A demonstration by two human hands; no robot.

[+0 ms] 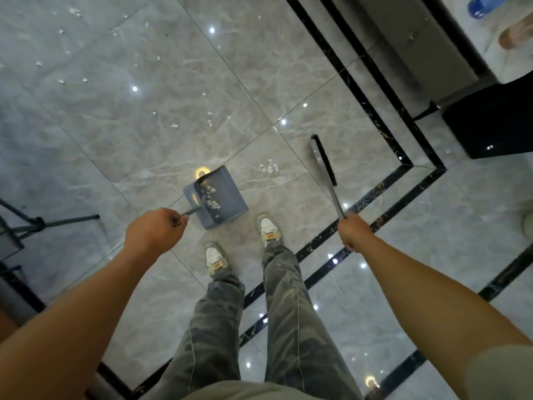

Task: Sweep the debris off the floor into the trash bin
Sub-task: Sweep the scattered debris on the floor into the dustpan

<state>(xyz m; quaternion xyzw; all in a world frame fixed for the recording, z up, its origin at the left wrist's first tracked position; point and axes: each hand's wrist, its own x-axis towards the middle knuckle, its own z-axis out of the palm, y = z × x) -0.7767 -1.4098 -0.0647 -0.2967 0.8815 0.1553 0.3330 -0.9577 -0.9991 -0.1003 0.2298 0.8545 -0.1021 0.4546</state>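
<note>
- Head view, straight down onto a glossy grey tiled floor (115,157) crossed by black border strips (375,116).
- At lower left, gripped in the left hand (153,230): the end of the thin handle of a grey-blue dustpan (227,194), fingers curled tight round it.
- Just ahead of that hand, set low on the tile: the dustpan, open mouth turned up and right, close beside the toe of the right shoe (269,228).
- Inside, near the ribbed back edge and so on the side nearest the left hand: a cluster of white scraps in the pan (209,199).
- At right, clasped in the right hand (353,230): the top of the silver shaft of a broom (324,160), fist closed fully round it.
- From that hand, slanting up and left to a narrow black-bristled head beyond the right shoe; cannot tell whether touching the floor or raised.
- Between pan mouth and broom head, apart from both: a small pile (268,168) of white debris on bare tile.
- Farther off, toward the upper left, well apart from both hands: scattered scraps (173,125) strewn loosely over several tiles.
- Below the pan: the left shoe (215,256) and grey patterned trousers (288,313).
- At the right edge, a black box-shaped container (490,122); at the left edge, dark tripod legs (43,223); in the top right corner, a blue bottle (477,7).
</note>
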